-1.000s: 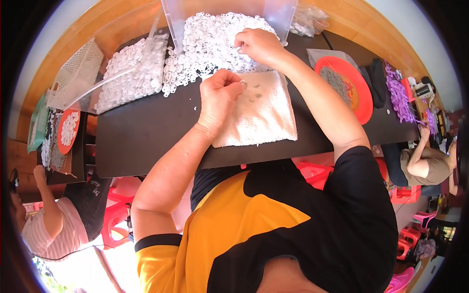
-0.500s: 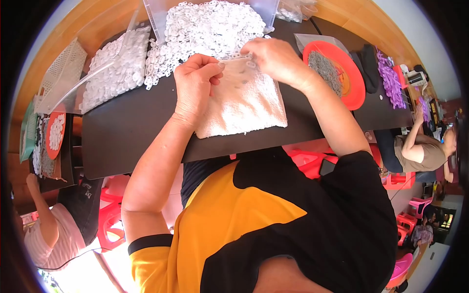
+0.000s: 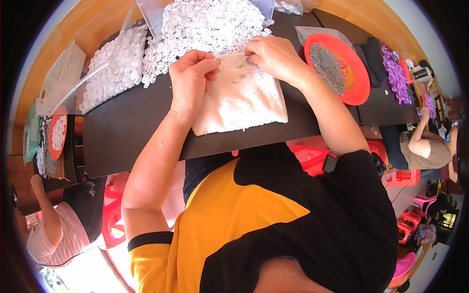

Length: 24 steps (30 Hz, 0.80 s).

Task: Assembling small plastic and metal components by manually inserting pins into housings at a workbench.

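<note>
A cream towel [image 3: 239, 107] lies flat on the dark table, with a few small grey pieces [image 3: 241, 76] on its upper part. Over the towel's upper left corner, my left hand [image 3: 190, 75] is closed in a pinch; what sits at its fingertips is too small to make out. My right hand [image 3: 276, 57] is closed too, fingertips down at the towel's upper right edge, and its fingers hide whatever they hold. Just beyond both hands spreads a big heap of small white plastic pieces [image 3: 210, 24], spilling from a clear bin [image 3: 149, 22].
To the right is a red plate [image 3: 359, 73] of small grey parts. A clear bag of white pieces [image 3: 115, 68] lies left of the heap. Purple pieces [image 3: 395, 73] lie on the table [image 3: 132, 127] farther right. One person [image 3: 427, 146] works at right, another [image 3: 58, 229] at left.
My right hand has shifted slightly down from the white heap's edge to the towel's top edge. My left hand stays pinched in nearly the same place. The view has tilted a little.
</note>
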### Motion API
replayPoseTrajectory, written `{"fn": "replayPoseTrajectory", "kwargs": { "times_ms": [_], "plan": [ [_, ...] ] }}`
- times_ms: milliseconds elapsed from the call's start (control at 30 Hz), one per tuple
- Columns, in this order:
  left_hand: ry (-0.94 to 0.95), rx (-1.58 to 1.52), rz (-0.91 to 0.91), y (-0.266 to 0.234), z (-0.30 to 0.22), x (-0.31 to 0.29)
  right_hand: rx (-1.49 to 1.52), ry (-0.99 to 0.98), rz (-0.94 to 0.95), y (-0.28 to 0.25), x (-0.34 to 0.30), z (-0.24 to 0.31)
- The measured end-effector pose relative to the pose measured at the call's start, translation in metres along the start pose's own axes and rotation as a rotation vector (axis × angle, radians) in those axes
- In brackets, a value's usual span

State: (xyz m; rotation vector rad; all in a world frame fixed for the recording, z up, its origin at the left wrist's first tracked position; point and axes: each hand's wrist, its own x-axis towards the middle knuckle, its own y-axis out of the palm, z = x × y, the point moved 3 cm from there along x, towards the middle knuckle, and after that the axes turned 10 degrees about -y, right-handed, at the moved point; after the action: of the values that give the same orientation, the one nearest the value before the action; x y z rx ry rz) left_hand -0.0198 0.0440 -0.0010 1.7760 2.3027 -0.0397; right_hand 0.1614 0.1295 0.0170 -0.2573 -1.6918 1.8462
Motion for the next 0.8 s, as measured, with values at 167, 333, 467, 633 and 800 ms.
{"fn": "replayPoseTrajectory", "kwargs": {
  "times_ms": [167,333,467,633,800],
  "plan": [
    [-0.058,-0.178,0.032,-0.001,-0.002,0.003,-0.057,-0.084,-0.031,0.003,-0.004,0.005],
    [-0.116,-0.28,0.12,-0.004,-0.003,0.005,-0.183,-0.235,-0.232,0.003,-0.006,0.007],
    [-0.137,-0.294,0.156,-0.003,-0.004,0.004,0.506,0.045,-0.32,-0.007,-0.004,0.001],
    [-0.134,-0.326,0.184,-0.002,-0.004,0.002,1.067,0.152,-0.337,-0.016,0.004,0.019],
    [-0.108,-0.349,0.197,-0.001,-0.007,0.0,1.133,0.182,-0.299,-0.022,0.01,0.029]
  ]
}}
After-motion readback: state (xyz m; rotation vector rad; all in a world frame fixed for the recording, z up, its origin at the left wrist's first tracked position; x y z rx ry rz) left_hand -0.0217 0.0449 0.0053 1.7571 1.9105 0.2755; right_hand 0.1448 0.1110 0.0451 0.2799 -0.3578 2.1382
